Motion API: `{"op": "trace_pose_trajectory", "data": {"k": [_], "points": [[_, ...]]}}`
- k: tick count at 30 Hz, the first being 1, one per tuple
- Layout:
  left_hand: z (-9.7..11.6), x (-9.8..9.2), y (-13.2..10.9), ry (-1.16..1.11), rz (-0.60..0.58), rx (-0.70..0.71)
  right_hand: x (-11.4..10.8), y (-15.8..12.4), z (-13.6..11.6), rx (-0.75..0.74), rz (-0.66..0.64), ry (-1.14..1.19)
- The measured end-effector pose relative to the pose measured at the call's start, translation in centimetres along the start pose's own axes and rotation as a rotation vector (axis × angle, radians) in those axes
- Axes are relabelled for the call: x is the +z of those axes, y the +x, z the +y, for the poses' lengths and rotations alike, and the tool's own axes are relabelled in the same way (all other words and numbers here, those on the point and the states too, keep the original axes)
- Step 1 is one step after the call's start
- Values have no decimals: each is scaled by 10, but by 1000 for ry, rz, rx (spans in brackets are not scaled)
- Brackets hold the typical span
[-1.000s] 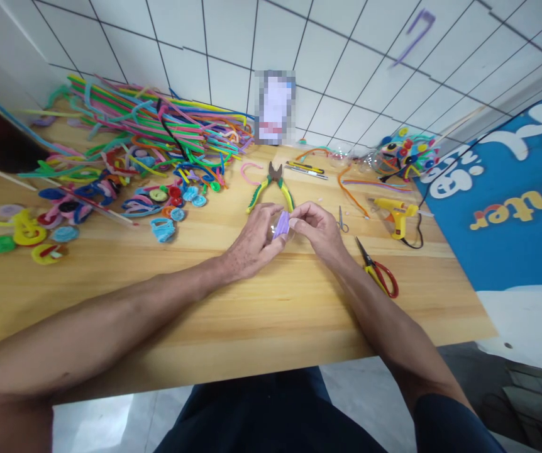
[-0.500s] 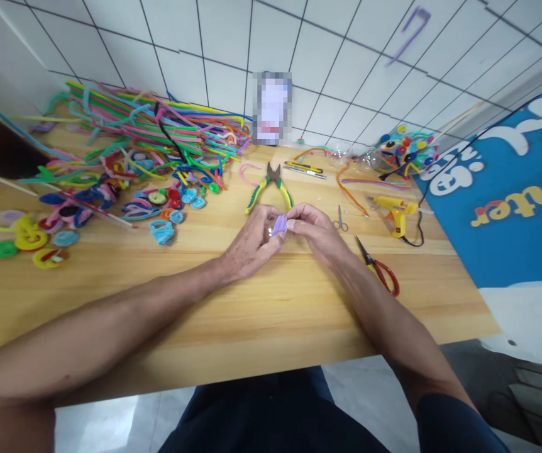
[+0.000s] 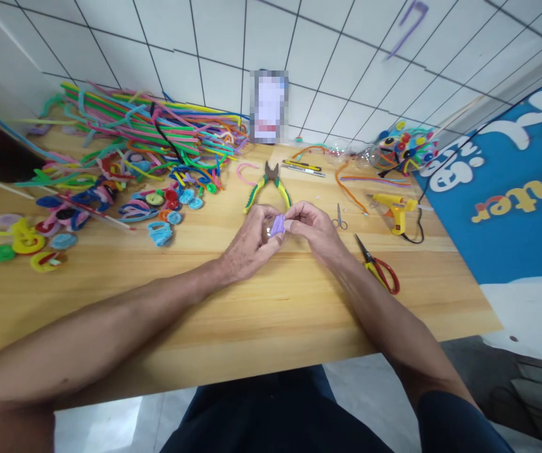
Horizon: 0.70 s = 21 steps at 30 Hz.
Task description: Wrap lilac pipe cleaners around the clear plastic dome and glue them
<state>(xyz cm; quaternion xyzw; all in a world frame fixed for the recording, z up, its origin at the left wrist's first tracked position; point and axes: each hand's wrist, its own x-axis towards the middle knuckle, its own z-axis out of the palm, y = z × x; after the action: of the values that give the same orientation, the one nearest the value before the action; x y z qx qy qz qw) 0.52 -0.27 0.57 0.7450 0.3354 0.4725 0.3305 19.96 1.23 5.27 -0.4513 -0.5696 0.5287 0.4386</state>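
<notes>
My left hand (image 3: 248, 245) and my right hand (image 3: 312, 228) meet over the middle of the wooden table (image 3: 261, 314). Between their fingertips sits a small coiled purple pipe cleaner (image 3: 278, 224), pinched from both sides. Both hands have their fingers curled round it, just above the tabletop. Directly behind the hands lie green-and-yellow pliers (image 3: 268, 185) with their handles spread.
A large heap of coloured pipe cleaners (image 3: 143, 135) and several rolled coils (image 3: 26, 236) cover the left of the table. Red-handled scissors (image 3: 379, 267), small scissors (image 3: 339, 217), a yellow glue gun (image 3: 396, 211) and a bundle of colourful craft pieces (image 3: 405, 148) lie to the right. A tiled wall stands behind.
The hands have stayed together on the purple coil, with the fingers shifting slightly around it. The view has drifted a little.
</notes>
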Motion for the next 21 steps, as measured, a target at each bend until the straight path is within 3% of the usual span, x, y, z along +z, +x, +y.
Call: {"op": "trace_pose_trajectory", "data": {"k": [11, 21], "points": [[0, -3, 3, 85, -15, 131, -1, 0, 0, -9, -29, -5], [0, -2, 4, 90, 11, 126, -3, -2, -3, 12, -72, 11]]}}
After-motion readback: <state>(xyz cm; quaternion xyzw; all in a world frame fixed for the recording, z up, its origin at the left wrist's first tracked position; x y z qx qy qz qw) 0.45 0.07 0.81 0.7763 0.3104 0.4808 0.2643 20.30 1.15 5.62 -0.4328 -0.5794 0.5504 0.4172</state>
